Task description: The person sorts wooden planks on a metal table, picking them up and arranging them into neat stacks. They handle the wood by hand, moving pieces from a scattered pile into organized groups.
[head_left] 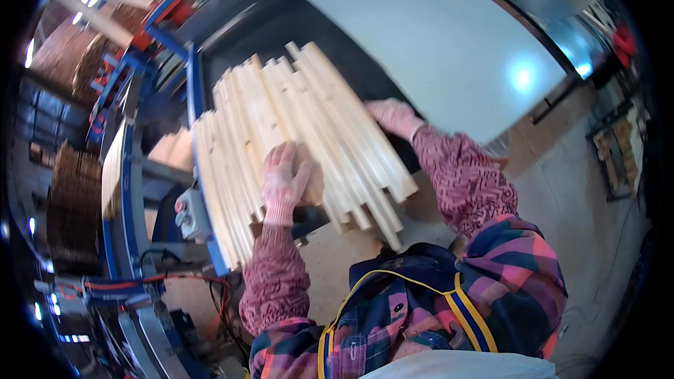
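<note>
Pale wooden strips [281,119] lie side by side on a dark machine table [246,35], their ends uneven at both sides. My left hand [284,175], in a light pinkish glove, rests flat on top of them near their close ends, its fingers spread. Along the right side of the strips is my right hand [394,116], gloved too, its fingers stretched toward the outermost strip. Whether its fingertips touch the wood I cannot tell. Neither hand is wrapped round a strip.
A large pale smooth tabletop [442,42] adjoins at the right. A grey control box [193,214] with buttons sits on the blue machine frame [126,217] at left. Red and dark hoses [175,277] hang below it. Brown stacks [74,210] stand farther left.
</note>
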### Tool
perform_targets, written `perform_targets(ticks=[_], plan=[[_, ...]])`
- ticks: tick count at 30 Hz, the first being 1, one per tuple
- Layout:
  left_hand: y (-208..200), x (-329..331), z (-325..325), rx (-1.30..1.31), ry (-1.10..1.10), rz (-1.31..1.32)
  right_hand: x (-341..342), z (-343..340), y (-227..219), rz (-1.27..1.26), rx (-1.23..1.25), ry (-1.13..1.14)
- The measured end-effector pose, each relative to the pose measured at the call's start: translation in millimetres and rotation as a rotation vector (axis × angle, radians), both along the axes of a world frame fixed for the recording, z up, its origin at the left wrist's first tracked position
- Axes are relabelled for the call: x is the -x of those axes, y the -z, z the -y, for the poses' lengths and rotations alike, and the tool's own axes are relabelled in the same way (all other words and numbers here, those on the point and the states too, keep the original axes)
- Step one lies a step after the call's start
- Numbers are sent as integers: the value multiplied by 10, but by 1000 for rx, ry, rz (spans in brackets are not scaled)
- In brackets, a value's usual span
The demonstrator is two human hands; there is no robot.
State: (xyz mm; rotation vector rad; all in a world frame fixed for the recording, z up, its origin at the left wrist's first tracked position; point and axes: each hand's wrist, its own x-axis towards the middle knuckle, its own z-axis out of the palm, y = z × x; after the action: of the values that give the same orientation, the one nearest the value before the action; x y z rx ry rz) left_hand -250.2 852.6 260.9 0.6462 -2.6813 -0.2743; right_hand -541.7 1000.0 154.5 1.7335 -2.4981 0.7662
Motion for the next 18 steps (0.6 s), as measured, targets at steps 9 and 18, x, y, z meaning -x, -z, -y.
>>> perform_targets(ticks=[9, 18], plan=[[91, 776, -3311, -19, 460, -396, -1230, -3925, 596, 779, -431, 51], [300, 3020, -6990, -377, 1283, -33, -957, -7060, 266, 943, -159, 841]])
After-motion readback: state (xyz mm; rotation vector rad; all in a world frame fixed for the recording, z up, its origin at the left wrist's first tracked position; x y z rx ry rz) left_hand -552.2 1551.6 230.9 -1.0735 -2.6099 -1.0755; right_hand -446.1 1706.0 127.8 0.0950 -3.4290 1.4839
